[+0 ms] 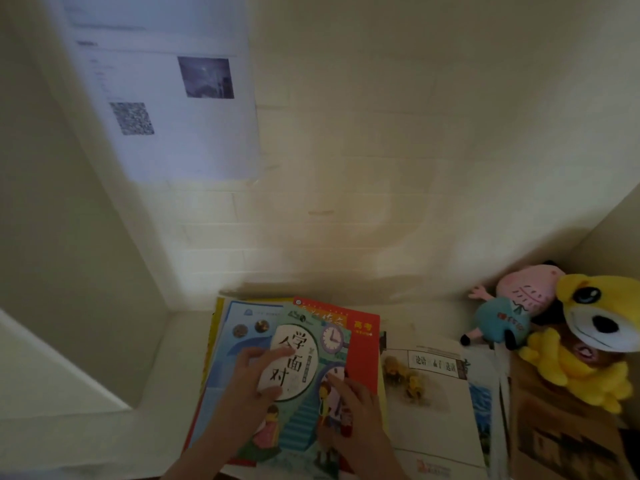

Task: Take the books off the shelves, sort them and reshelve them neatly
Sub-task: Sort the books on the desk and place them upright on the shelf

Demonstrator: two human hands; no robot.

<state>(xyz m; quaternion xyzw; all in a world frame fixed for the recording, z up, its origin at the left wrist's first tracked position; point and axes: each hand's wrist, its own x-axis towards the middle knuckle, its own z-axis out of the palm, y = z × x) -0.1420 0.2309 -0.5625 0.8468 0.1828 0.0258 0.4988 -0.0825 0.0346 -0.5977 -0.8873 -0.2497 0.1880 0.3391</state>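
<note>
Sorting looks to be in hand. The left hand (pixel 251 374) and right hand (pixel 358 405) rest on the green picture book (pixel 301 420), each grip slack with fingers spread on the cover, clasping nothing. It tops a skewed flat pile at lower centre, over a red book (pixel 363 355) and a blue book (pixel 225 348). The next move probably calls for squaring the edges before lifting.

Your view is dim and yellowish. A pale patch of light falls on the wall (pixel 214 258) low on the left, perhaps from a source on that side, and the wall's middle lies in shadow. The printed sheet (pixel 166 98) is smeared beyond reading. The top book (pixel 304 368) shows sharpest. Straight lines bow toward the corners, and shadow pools under the plush toys (pixel 588 341).
</note>
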